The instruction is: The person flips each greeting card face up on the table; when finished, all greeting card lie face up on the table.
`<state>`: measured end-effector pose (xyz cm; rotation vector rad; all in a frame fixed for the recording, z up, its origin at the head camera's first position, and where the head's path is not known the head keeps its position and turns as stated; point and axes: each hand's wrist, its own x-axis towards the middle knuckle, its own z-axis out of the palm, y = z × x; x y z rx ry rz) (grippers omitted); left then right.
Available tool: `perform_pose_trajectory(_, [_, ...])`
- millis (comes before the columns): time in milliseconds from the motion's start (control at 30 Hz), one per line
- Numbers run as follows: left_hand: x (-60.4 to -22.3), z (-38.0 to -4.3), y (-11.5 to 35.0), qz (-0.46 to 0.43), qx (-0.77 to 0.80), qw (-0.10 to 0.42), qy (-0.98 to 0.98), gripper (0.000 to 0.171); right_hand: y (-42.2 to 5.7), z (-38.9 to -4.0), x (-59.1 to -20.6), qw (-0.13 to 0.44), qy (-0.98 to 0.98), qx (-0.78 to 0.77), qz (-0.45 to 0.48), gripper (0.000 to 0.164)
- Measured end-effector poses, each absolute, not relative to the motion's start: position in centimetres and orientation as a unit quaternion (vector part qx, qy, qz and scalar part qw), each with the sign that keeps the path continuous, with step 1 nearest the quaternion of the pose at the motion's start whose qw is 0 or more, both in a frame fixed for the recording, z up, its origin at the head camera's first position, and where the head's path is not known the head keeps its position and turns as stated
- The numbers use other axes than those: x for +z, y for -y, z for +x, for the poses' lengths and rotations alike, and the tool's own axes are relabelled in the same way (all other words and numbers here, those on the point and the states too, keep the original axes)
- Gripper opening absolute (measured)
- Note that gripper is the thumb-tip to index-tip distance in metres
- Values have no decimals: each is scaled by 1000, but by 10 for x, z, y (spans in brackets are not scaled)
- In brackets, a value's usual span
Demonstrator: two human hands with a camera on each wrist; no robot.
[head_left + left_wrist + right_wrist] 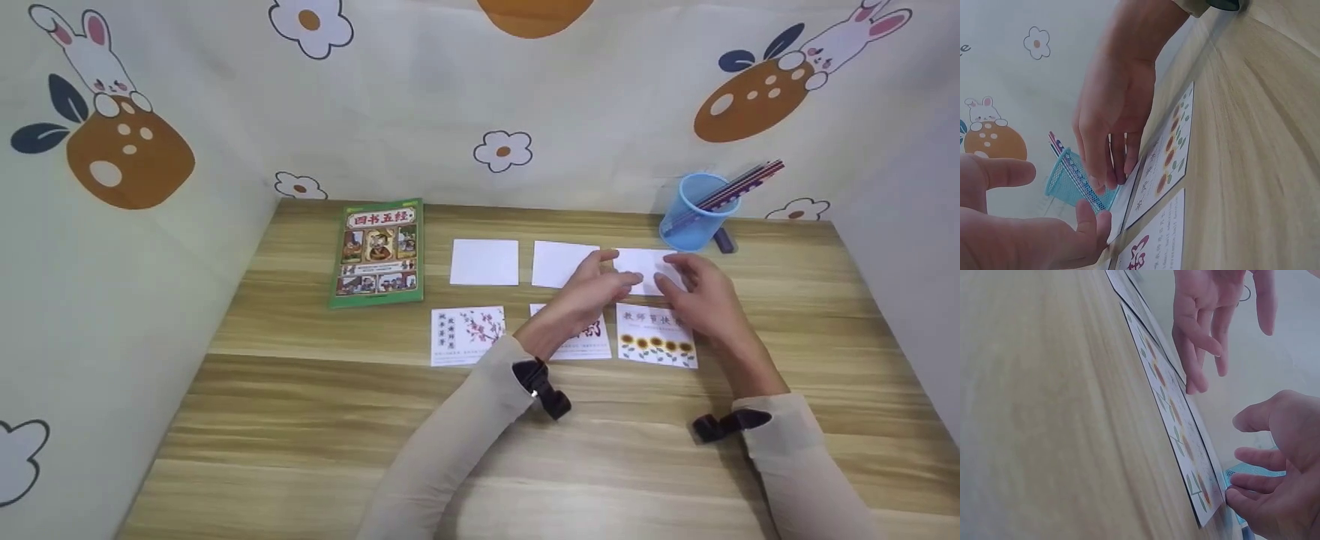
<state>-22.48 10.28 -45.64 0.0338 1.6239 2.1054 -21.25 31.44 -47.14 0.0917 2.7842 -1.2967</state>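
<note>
A blank white card lies flat at the right end of the back row, between both hands. My left hand is at its left side, fingers loosely extended, fingertips low by the card. At its right side is my right hand, with relaxed fingers touching down near the edge. Neither hand visibly pinches the card. Just in front lies a card printed with sunflowers, its upper right corner hidden by the right hand. The left hand and wrist partly cover a card with red characters and the middle blank card.
Another blank card and a blossom card lie farther left. A green-bordered book stays at the back left. Behind the right hand stands a blue mesh cup of pencils, with a small dark object beside it.
</note>
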Motion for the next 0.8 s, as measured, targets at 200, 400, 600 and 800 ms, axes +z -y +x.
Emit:
perform_pose_trajectory(200, [-458, -226, -101, 8, 746, 235, -622, 78, -315, -212, -472, 38, -900, -432, 37, 60])
perform_pose_trajectory(400, [-456, -226, -102, 10, 744, 204, -636, 72, -316, -215, -474, 26, -898, -439, 25, 59])
perform_pose_trajectory(600, [-456, -226, -108, 22, 821, 192, -536, 60, -312, -213, -476, 5, -885, -466, -7, 63])
perform_pose_trajectory(800, [-458, -227, -105, 78, 825, 253, -499, 57, -305, -213, -475, -48, -882, -462, -73, 57])
